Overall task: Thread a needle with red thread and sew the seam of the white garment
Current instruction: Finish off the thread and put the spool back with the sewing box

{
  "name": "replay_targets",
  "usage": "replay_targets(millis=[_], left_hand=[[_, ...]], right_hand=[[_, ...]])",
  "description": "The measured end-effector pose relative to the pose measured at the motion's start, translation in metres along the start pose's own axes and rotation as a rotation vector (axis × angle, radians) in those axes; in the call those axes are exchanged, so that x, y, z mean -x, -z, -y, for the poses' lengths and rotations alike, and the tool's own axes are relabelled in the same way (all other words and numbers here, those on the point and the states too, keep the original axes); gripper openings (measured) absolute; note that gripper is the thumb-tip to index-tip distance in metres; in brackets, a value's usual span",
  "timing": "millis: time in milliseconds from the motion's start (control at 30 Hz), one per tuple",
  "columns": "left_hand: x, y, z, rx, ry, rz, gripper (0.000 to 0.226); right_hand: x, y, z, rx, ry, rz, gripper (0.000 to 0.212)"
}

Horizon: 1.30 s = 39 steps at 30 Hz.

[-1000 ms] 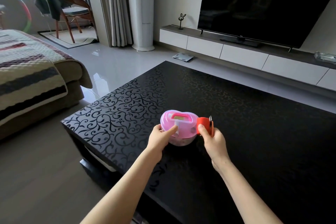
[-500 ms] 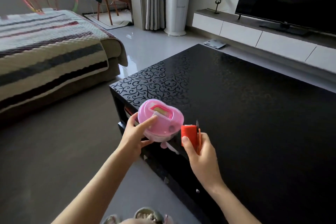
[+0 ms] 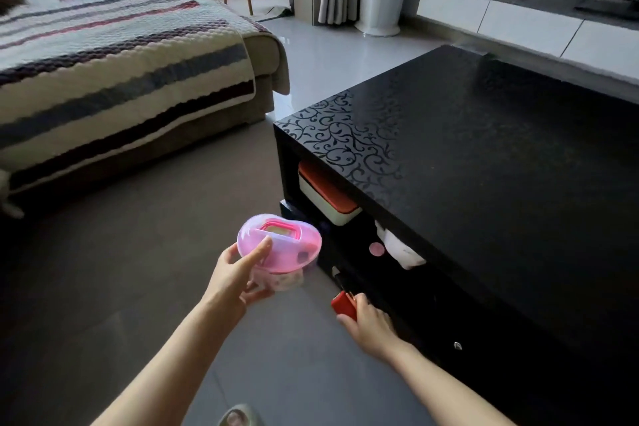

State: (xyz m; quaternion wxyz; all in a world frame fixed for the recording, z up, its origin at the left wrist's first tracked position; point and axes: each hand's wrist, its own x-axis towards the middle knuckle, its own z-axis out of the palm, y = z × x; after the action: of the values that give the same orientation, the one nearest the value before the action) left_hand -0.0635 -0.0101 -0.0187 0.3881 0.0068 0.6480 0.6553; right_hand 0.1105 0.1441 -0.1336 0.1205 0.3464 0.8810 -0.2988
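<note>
Presently, the left hand (image 3: 235, 282) grips the box (image 3: 280, 245) over the floor (image 3: 138, 287), thumb across the lid and fingers curled beneath. The right hand (image 3: 370, 322) has its fingers clamped on the spool (image 3: 342, 304), low beside the desk (image 3: 484, 166).

Judgement: the kit is being relocated. Keep the box level and the spool pinched against unwinding.

Box: translucent pink plastic, heart-shaped, glossy. Spool: red, cylindrical. A white bundle (image 3: 401, 249) under the desk top is soft and crumpled, possibly the garment.
</note>
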Motion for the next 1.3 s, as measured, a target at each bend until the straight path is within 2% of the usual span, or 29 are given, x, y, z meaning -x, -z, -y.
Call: replay_targets(millis=[267, 533, 733, 900, 967, 1067, 1167, 1200, 1267, 1300], left_hand=[[-0.054, 0.037, 0.031, -0.043, 0.064, -0.085, 0.073], [-0.077, 0.041, 0.034, -0.051, 0.06, -0.078, 0.087], [-0.069, 0.04, 0.042, -0.092, 0.06, -0.038, 0.084], [-0.056, 0.044, 0.041, -0.135, 0.044, -0.019, 0.073], [-0.053, 0.046, 0.04, -0.142, 0.042, -0.024, 0.077], [-0.05, 0.051, 0.042, -0.13, 0.054, -0.039, 0.079], [-0.046, 0.056, 0.043, -0.129, 0.06, -0.023, 0.086], [-0.045, 0.057, 0.043, -0.135, 0.06, -0.011, 0.087], [-0.045, 0.056, 0.043, -0.145, 0.064, 0.002, 0.083], [-0.044, 0.055, 0.042, -0.15, 0.065, 0.001, 0.079]], right_hand=[[-0.06, -0.046, -0.017, 0.21, -0.095, 0.137, 0.05], [-0.074, -0.063, -0.027, 0.322, -0.107, 0.164, 0.052], [-0.063, -0.079, -0.02, 0.293, -0.112, 0.195, 0.052], [-0.05, -0.084, -0.01, 0.257, -0.089, 0.201, 0.054], [-0.042, -0.086, 0.0, 0.253, -0.044, 0.2, 0.054], [-0.02, -0.082, 0.019, 0.202, 0.065, 0.11, 0.051], [0.004, -0.064, 0.019, -0.005, 0.087, -0.115, 0.069], [0.006, -0.057, 0.013, -0.064, 0.069, -0.192, 0.068], [0.002, -0.048, -0.006, -0.109, -0.01, -0.266, 0.05], [-0.003, -0.046, -0.015, -0.098, -0.064, -0.251, 0.043]])
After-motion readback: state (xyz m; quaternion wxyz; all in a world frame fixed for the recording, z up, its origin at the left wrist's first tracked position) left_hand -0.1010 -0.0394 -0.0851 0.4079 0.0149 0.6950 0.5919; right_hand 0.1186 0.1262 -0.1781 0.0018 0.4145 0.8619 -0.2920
